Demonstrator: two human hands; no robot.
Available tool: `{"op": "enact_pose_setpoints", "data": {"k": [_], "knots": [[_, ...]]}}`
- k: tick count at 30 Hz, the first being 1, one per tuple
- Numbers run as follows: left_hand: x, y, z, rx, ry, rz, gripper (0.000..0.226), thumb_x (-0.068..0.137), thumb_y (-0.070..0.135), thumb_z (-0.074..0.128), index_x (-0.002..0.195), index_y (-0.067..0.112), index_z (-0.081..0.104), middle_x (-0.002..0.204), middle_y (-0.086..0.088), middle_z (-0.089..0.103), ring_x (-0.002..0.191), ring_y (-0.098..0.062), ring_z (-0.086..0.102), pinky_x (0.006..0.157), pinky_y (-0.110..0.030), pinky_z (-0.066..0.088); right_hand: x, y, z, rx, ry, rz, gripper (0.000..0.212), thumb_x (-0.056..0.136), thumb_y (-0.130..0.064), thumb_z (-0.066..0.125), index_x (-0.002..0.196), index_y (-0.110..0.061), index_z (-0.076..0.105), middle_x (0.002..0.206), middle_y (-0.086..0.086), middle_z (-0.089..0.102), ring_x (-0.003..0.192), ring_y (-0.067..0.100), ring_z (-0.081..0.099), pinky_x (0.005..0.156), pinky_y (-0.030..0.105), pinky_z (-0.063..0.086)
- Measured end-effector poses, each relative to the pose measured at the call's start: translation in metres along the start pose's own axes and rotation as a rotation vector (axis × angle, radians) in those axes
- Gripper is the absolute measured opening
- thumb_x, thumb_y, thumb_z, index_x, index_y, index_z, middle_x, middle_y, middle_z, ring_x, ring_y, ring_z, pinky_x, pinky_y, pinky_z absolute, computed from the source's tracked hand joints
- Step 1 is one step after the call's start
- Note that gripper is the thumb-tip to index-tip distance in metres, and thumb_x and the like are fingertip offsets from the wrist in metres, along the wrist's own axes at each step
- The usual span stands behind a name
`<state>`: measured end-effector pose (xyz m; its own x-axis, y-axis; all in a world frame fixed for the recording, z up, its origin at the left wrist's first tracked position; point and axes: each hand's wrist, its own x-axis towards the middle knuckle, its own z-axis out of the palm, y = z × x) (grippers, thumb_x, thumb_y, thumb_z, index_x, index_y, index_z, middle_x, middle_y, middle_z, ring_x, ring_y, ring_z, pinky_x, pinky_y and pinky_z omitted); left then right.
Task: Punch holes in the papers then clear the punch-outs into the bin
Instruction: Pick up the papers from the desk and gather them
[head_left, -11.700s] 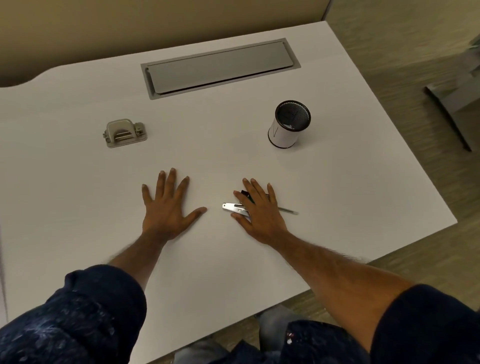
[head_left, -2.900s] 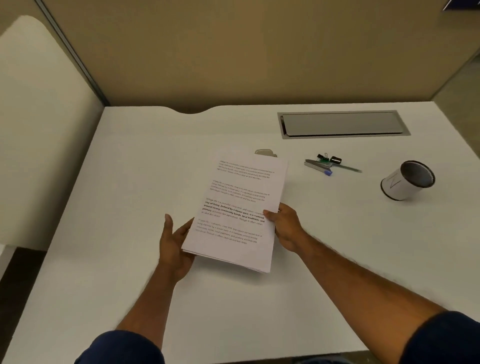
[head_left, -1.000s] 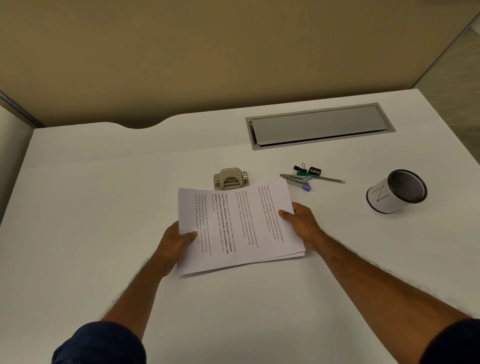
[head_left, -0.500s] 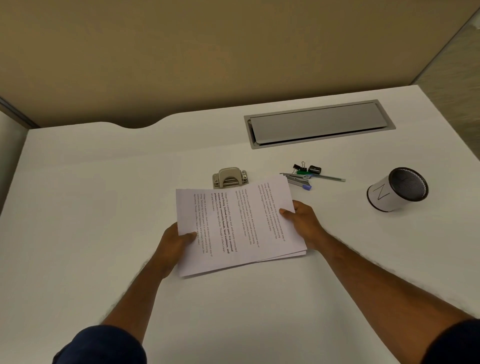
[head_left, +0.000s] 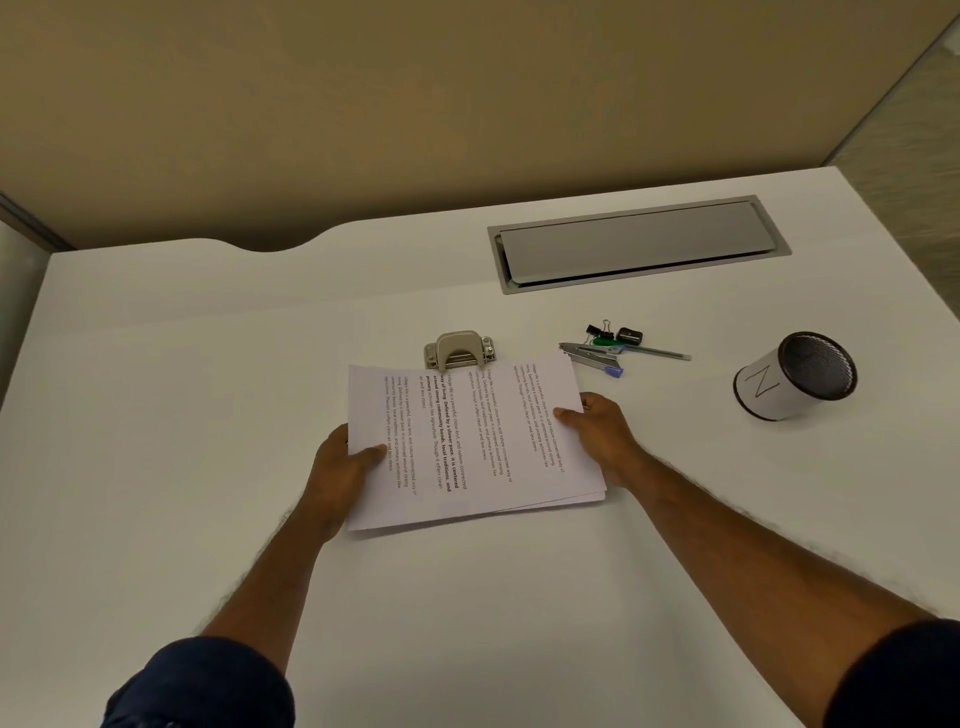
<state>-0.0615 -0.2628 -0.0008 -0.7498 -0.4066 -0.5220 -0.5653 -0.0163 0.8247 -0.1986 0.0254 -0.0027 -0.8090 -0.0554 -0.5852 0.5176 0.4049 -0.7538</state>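
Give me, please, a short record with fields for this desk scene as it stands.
papers: printed stack, turned sideways, far edge at the punch's mouth; insertion unclear
hole punch: on the desk, beyond the stack
left grip: holds stack's left edge, thumb on top
right grip: holds right edge, thumb on top
mesh cup: to the right, marked N, apart from the stack
clips and pen: right of the punch

White papers (head_left: 483, 447) carry black print (one line bold); the hole punch (head_left: 458, 352) is beige-grey, the desk (head_left: 156, 415) white, the cup (head_left: 792, 375) white with black mesh, the sleeves (head_left: 208, 686) navy.
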Motion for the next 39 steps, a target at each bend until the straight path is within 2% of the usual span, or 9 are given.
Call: {"op": "enact_pose_setpoints", "data": {"k": [3, 9, 18, 23, 26, 29, 35, 39], "knots": [[0.004, 0.001, -0.002, -0.003, -0.003, -0.005, 0.03, 0.095, 0.008, 0.057, 0.124, 0.015, 0.058, 0.116, -0.006, 0.068, 0.093, -0.023, 0.07, 0.074, -0.034, 0.057, 0.003, -0.003, 0.001, 0.006, 0.008, 0.016, 0.027, 0.093, -0.013, 0.061, 0.116, 0.0, 0.061, 0.117, 0.017, 0.068, 0.103, 0.034, 0.066, 0.093, 0.044, 0.053], [0.008, -0.002, -0.009, -0.036, -0.014, -0.035, 0.029, 0.094, 0.005, 0.057, 0.122, 0.013, 0.059, 0.117, -0.01, 0.069, 0.097, -0.029, 0.069, 0.087, -0.048, 0.056, 0.003, -0.006, 0.004, 0.03, 0.007, 0.042, 0.025, 0.093, -0.012, 0.059, 0.115, -0.001, 0.063, 0.115, 0.017, 0.068, 0.102, 0.034, 0.067, 0.092, 0.044, 0.054], [0.016, -0.001, -0.009, -0.049, -0.005, -0.034, 0.03, 0.093, 0.008, 0.06, 0.123, 0.011, 0.058, 0.117, -0.01, 0.07, 0.098, -0.029, 0.07, 0.088, -0.048, 0.056, 0.007, -0.013, 0.009, 0.013, 0.028, 0.007, 0.027, 0.094, -0.015, 0.059, 0.116, -0.001, 0.061, 0.116, 0.016, 0.068, 0.102, 0.034, 0.066, 0.094, 0.05, 0.052], [0.02, 0.0, 0.0, -0.033, 0.024, -0.008, 0.035, 0.092, 0.012, 0.064, 0.125, 0.013, 0.052, 0.12, -0.007, 0.066, 0.095, -0.022, 0.069, 0.073, -0.031, 0.055, 0.012, -0.017, 0.009, 0.004, 0.065, -0.008, 0.031, 0.093, -0.021, 0.062, 0.12, -0.005, 0.059, 0.117, 0.013, 0.067, 0.102, 0.03, 0.066, 0.094, 0.048, 0.053], [0.019, -0.002, 0.004, -0.012, 0.076, 0.014, 0.044, 0.093, 0.015, 0.064, 0.132, 0.013, 0.044, 0.123, -0.004, 0.062, 0.097, -0.018, 0.066, 0.074, -0.028, 0.052, 0.014, -0.018, 0.011, -0.018, 0.072, -0.024, 0.033, 0.092, -0.023, 0.062, 0.121, -0.007, 0.057, 0.119, 0.011, 0.067, 0.103, 0.028, 0.066, 0.094, 0.046, 0.053], [0.015, -0.004, 0.007, 0.032, 0.121, 0.049, 0.05, 0.093, 0.017, 0.065, 0.136, 0.014, 0.039, 0.126, -0.004, 0.059, 0.101, -0.021, 0.063, 0.082, -0.033, 0.053, 0.014, -0.018, 0.012, -0.113, 0.069, -0.07, 0.034, 0.095, -0.023, 0.059, 0.125, -0.009, 0.054, 0.125, 0.01, 0.064, 0.107, 0.027, 0.064, 0.094, 0.043, 0.053], [0.016, -0.006, 0.013, 0.073, 0.156, 0.066, 0.046, 0.095, 0.017, 0.061, 0.136, 0.011, 0.042, 0.133, -0.01, 0.056, 0.111, -0.026, 0.06, 0.091, -0.041, 0.051, 0.017, -0.013, 0.006, -0.187, 0.105, -0.117, 0.035, 0.096, -0.017, 0.056, 0.129, -0.007, 0.053, 0.13, 0.012, 0.061, 0.111, 0.028, 0.062, 0.091, 0.037, 0.051], [0.019, -0.005, 0.013, 0.08, 0.157, 0.064, 0.045, 0.096, 0.016, 0.059, 0.137, 0.012, 0.041, 0.133, -0.011, 0.056, 0.11, -0.026, 0.06, 0.089, -0.039, 0.051, 0.017, -0.013, 0.007, -0.233, 0.088, -0.159, 0.037, 0.095, -0.022, 0.058, 0.13, -0.01, 0.052, 0.131, 0.01, 0.061, 0.112, 0.027, 0.062, 0.089, 0.035, 0.051]]}}
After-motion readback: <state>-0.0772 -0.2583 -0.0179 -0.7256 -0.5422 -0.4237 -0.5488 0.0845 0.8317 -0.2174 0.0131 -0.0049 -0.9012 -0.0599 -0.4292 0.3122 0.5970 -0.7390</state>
